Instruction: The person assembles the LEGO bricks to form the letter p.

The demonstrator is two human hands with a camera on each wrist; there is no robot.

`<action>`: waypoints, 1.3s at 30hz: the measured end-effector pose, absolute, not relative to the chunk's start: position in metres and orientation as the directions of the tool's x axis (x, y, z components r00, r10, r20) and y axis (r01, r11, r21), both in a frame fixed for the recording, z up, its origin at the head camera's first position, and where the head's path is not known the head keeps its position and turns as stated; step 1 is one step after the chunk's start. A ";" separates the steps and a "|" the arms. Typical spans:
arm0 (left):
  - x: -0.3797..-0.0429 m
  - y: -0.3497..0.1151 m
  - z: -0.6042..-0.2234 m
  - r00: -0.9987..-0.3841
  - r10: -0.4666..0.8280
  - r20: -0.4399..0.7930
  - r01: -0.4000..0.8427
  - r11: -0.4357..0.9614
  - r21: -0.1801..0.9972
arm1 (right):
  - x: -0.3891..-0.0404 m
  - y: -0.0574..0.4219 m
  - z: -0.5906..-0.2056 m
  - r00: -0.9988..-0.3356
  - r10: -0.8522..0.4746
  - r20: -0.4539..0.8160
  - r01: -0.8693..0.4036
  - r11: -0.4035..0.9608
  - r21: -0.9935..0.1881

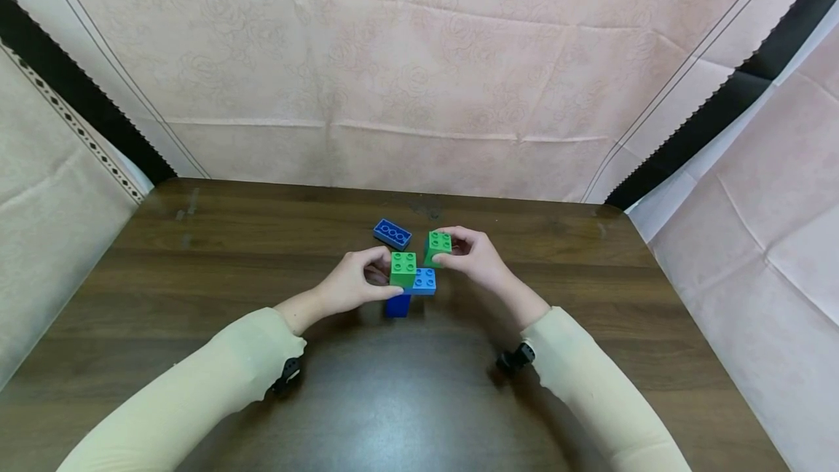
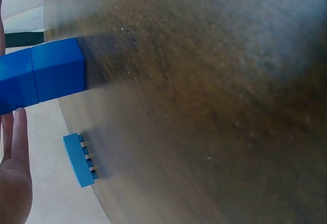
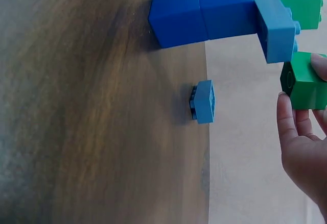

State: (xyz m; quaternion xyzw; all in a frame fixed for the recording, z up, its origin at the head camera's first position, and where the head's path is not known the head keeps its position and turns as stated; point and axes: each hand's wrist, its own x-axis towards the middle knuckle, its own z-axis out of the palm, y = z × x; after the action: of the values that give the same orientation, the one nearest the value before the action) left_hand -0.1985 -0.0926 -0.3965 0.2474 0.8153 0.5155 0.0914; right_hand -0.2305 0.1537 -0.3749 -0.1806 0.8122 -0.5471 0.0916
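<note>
Broadly, a dark brown wood-grain surface [image 1: 387,406] is stretching beneath the work, its near part catching a soft glare. Pale pinkish, rose-patterned fabric [image 1: 419,71] is rising behind it and along both sides, with black scalloped bands [image 1: 75,86] running down the corners.

Near the middle, two stacked dark blue blocks [image 3: 204,17] are standing on the surface and bearing a light blue studded brick [image 1: 425,281], which is overhanging to the right. A green four-stud brick [image 1: 403,269] is sitting on its left half. The left hand's grip [image 1: 347,284] is closing narrowly about that brick, thumb along its near lower edge. The right hand's grip [image 1: 481,261] is pinching a second green four-stud brick [image 1: 437,245] above the surface, just beside the overhang; whether the two are touching is unclear. Behind the stack, a rectangular blue brick [image 1: 392,234] is lying studs down.
</note>
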 end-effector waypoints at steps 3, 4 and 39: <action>-0.199 -0.093 -0.397 -0.862 0.496 0.107 0.310 0.349 0.884 | -0.228 0.154 -0.374 -0.911 -0.410 0.050 -0.201 0.335 -0.920; -0.199 -0.093 -0.397 -0.862 0.495 0.107 0.311 0.349 0.884 | -0.227 0.155 -0.374 -0.909 -0.413 0.050 -0.204 0.337 -0.919; -0.200 -0.092 -0.398 -0.859 0.502 0.106 0.305 0.334 0.892 | -0.207 0.159 -0.366 -0.855 -0.509 0.098 -0.304 0.341 -0.890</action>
State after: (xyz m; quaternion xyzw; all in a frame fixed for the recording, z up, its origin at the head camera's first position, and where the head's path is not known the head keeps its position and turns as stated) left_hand -0.2004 -0.0921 -0.3975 0.2485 0.8113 0.5207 0.0945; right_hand -0.2073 0.1590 -0.3659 -0.2503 0.8127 -0.5168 0.0991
